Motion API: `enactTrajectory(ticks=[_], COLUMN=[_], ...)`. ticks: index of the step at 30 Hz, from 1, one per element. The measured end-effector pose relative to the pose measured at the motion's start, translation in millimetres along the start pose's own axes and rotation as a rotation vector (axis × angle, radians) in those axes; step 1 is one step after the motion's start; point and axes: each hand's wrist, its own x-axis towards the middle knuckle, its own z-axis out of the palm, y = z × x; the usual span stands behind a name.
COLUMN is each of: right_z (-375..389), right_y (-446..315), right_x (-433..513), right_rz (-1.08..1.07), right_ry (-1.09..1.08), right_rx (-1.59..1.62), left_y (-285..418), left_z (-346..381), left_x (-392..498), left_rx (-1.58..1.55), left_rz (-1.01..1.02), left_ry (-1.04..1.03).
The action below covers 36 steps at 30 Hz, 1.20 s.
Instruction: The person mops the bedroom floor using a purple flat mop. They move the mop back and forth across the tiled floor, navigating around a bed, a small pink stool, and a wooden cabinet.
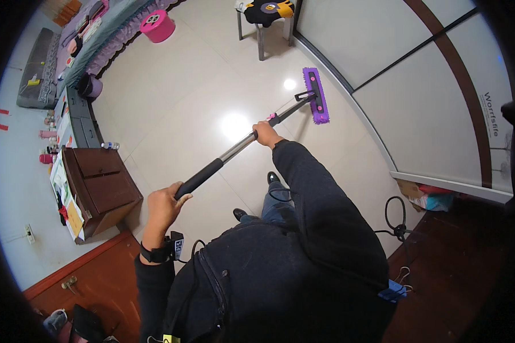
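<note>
A flat mop with a metal pole and black grip [201, 178] slants across the view in both my hands. My left hand [165, 203] is closed around the top end of the black grip. Farther down the pole, near a pink clip, my right hand [267, 133] grasps it. The purple fringed mop head [324, 96] lies on the pale tiled floor [189, 107], close beside the wardrobe's bottom track.
A sliding-door wardrobe [403, 98] lines the right. A stool [261, 40] bearing a black cloth and a pink bucket [158, 26] stand ahead. At left are a bed [83, 55], a purple bin [95, 87] and a brown wooden cabinet [105, 184] with a bottle [110, 145] beside it.
</note>
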Motion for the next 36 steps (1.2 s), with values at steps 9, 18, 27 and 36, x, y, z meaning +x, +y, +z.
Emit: enactTrajectory(ticks=[9, 18, 27, 36], right_z=[-8, 64, 94, 44], right_y=[-29, -139, -251, -141], right_x=[41, 44, -9, -33], right_rz=[-0.129, -0.432, -0.707, -0.419], right_ry=[-0.113, -0.259, -0.497, -0.161], right_rx=[0.009, 0.039, 0.199, 0.134], left_y=[13, 1, 36, 10], left_z=[-16, -34, -59, -56], left_x=[-2, -115, -230, -149], left_rx=[0.036, -0.065, -0.263, -0.188], left_rz=[-0.213, -0.523, -0.913, -0.538], left_ry=[-0.051, 0.058, 0.105, -0.098])
